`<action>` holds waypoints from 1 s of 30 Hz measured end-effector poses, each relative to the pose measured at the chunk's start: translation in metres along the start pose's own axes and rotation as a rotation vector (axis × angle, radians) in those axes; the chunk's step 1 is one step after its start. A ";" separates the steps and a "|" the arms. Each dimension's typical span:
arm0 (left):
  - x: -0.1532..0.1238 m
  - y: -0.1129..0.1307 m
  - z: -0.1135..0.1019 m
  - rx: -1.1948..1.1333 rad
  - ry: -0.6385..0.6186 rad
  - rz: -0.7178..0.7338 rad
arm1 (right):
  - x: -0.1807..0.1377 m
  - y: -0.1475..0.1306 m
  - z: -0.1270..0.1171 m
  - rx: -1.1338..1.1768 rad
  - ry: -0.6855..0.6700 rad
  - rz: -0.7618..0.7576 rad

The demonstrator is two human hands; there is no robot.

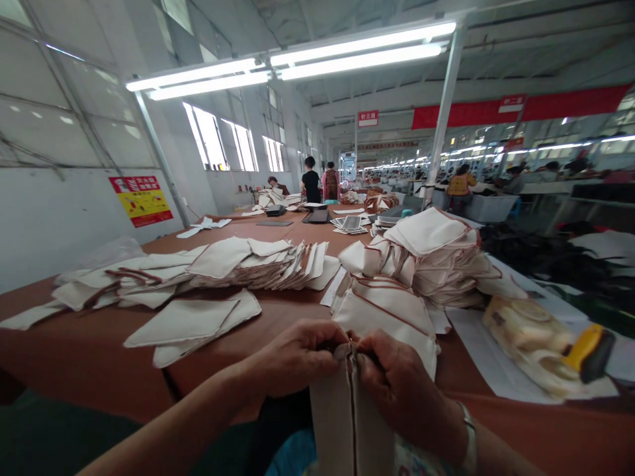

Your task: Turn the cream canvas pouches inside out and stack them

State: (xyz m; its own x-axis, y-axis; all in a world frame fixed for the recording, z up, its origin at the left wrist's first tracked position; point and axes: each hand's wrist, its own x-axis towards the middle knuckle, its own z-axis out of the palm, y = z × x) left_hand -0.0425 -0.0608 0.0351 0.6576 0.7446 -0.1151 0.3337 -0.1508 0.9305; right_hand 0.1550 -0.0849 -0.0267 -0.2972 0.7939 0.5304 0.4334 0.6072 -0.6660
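Observation:
Both of my hands hold a white fabric panel [335, 423] by its top edge, close to my body at the table's front edge. A dark seam or slit runs down its middle, between the hands. My left hand [310, 354] pinches the left side with thumb and fingers. On the right side, my right hand [397, 373] pinches it in the same way, and the thumbs almost meet. Just beyond the hands lies a pile of white padded pieces [381, 311] with brown edging. The lower end of the held panel runs out of view.
The brown table [282, 324] carries a long fanned row of white pieces [223, 261] and a taller stack [431, 258] at right. Two loose pieces [193, 324] lie at left. A cream container [530, 337] with a yellow-and-black tool [590, 350] stands right. Several people are in the background.

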 end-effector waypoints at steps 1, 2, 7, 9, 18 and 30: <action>0.001 -0.005 0.003 -0.031 0.014 -0.028 | -0.003 0.004 0.002 -0.028 0.002 0.004; 0.002 -0.009 0.007 -0.058 0.031 -0.052 | -0.007 0.008 0.004 -0.039 -0.005 0.017; 0.007 -0.023 0.020 -0.087 0.109 -0.133 | -0.019 0.019 0.004 -0.049 -0.077 0.038; 0.010 -0.026 0.024 -0.121 0.107 -0.162 | -0.021 0.017 0.001 -0.084 -0.134 0.007; 0.013 -0.035 0.037 -0.063 0.120 -0.126 | -0.022 0.018 0.003 -0.148 -0.176 0.021; 0.005 -0.028 0.043 0.169 0.088 -0.076 | -0.025 0.018 0.001 0.654 -0.294 0.473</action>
State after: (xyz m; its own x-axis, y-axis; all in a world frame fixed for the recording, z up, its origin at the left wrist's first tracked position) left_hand -0.0189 -0.0809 -0.0063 0.5670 0.8108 -0.1452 0.4937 -0.1934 0.8479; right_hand 0.1693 -0.0943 -0.0523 -0.4568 0.8892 0.0236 0.0167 0.0351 -0.9992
